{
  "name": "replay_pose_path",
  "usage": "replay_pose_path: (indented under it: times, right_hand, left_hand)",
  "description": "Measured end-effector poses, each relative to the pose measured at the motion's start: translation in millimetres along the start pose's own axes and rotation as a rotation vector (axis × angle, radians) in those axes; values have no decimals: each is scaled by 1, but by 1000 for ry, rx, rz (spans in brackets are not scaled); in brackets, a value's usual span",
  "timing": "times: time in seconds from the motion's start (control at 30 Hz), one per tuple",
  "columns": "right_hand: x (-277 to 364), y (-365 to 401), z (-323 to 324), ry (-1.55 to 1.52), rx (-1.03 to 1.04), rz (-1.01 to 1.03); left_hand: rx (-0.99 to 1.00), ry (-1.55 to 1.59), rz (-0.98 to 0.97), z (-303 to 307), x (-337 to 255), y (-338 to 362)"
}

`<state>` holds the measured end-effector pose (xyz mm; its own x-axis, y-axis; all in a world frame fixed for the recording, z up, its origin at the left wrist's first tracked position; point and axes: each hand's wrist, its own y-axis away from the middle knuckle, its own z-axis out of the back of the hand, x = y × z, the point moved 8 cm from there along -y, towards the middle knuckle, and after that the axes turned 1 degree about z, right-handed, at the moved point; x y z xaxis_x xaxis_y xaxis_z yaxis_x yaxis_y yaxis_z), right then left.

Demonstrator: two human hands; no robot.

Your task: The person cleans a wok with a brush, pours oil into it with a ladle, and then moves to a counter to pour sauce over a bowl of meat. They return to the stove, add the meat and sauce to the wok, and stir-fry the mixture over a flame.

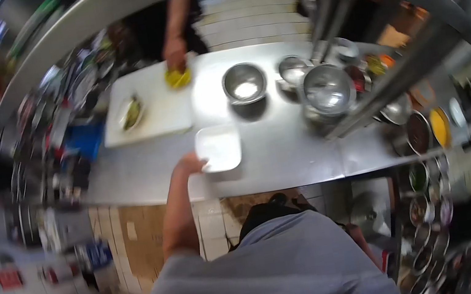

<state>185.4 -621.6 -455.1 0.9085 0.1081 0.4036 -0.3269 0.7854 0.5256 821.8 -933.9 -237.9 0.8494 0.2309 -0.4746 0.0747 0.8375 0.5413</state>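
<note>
**Left hand [192, 164] has the white square dish [222, 147] by its edge!**

Here's the dish, over the near side of the steel counter [286, 151], just right of the left hand. Fingers close on its lower-left rim, a hold that probably leaves the inside clear. Touching the steel or lifted? Can't tell. The right hand is out of view, its state unknown. Beyond, a co-worker's hand [175, 52] meets a yellow bowl [178, 80] on the white cutting board [151, 128], presumably within that person's easy reach.
</note>
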Motion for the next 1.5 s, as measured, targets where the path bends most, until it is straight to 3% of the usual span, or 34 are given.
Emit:
replay_pose_path:
  times: [0.03,0.07,0.1,0.13,0.17,0.2,0.23,0.33,0.37,0.4,0.43,0.5,0.53,0.6,0.67,0.73,0.77,0.8,0.87,0.93,0.97,1.03,1.1,1.13,1.17,1.2,1.23,1.3,1.37,1.4,1.47,1.5]
  right_hand:
    - [-13,-5,-14,-279,-163,-7]
    - [-37,7,-37,-555,-377,-37]
    - [6,22,20,-511,-319,-390]
    - [-62,-13,-76,-682,-304,-257]
    - [-33,-14,-36,-612,-229,-418]
    - [18,-11,27,-539,-138,-571]
    - [11,-19,27,-670,-186,-688]
    - [71,-16,108,-801,-314,-677]
    - [75,-29,117,-740,-419,-557]
    - [79,-32,124,-673,-521,-451]
    - [77,-30,130,-679,-543,-479]
    - [89,-32,122,-885,-323,-425]
    - [86,-28,126,-893,-334,-426]
    - [88,-24,126,-558,-137,-429]
    - [89,-20,137,-569,-138,-361]
    - [71,-17,133,-600,-225,-337]
    - [63,-7,138,-602,-276,-377]
    - [50,2,136,-637,-307,-428]
    - [23,7,137,-684,-369,-468]
    - [4,36,162,-628,-483,-491]
    - [-1,63,180,-810,-440,-587]
    - [-21,122,211,-1042,-641,-610]
    - [-46,189,243,-1065,-1027,-706]
    - [-68,214,242,-986,-953,-985]
    - [-78,238,260,-835,-1073,-1061]
    - [-102,245,263,-706,-1178,-1082]
    - [-110,246,285,-771,-1194,-1046]
    - [-136,224,312,-765,-1317,-897]
    - [-167,189,323,-608,-1200,-830]
    - [-166,182,334,-594,-1042,-825]
    - [-177,181,324,-470,-950,-904]
    - [-182,192,315,-485,-1015,-909]
  left_hand:
    - [-191,47,22,-5,-5,6]
    - [-584,-122,-427,-25,0,-18]
    - [-474,58,-580,-33,-26,-22]
    - [-134,308,-183,-35,-59,-12]
    - [-156,449,-53,-44,-60,-17]
    - [-116,347,-70,-45,-56,-27]
    - [-103,267,-84,-42,-61,-38]
    - [-180,68,-55,3,-117,-10]
    - [-224,63,-53,19,-148,3]
    - [-281,166,-197,31,-173,-3]
    - [-323,275,-333,42,-191,-7]
    - [-375,423,-561,61,-286,32]
    - [-413,477,-661,65,-322,42]
    - [-449,610,-858,67,-387,62]
    - [-469,666,-1105,69,-454,92]
    - [-453,864,-1142,63,-492,90]
    - [-383,965,-1070,54,-506,85]
    - [-270,881,-1124,45,-527,93]
    - [-387,924,-907,42,-526,70]
    - [-449,970,-1010,42,-535,82]
    - [-526,992,-969,44,-535,87]
    - [-556,1001,-981,43,-533,84]
    - [-532,945,-1005,47,-530,78]
    - [-530,930,-994,47,-531,78]
    - [-539,903,-1038,47,-534,82]
    - [-551,881,-1081,47,-536,85]
    - [-651,889,-1010,48,-532,86]
    - [-664,882,-1027,44,-544,103]
    - [-651,900,-1059,41,-548,107]
    - [-643,904,-1036,44,-541,100]
    - [-606,905,-1024,43,-543,96]
    - [-592,843,-1039,41,-548,103]
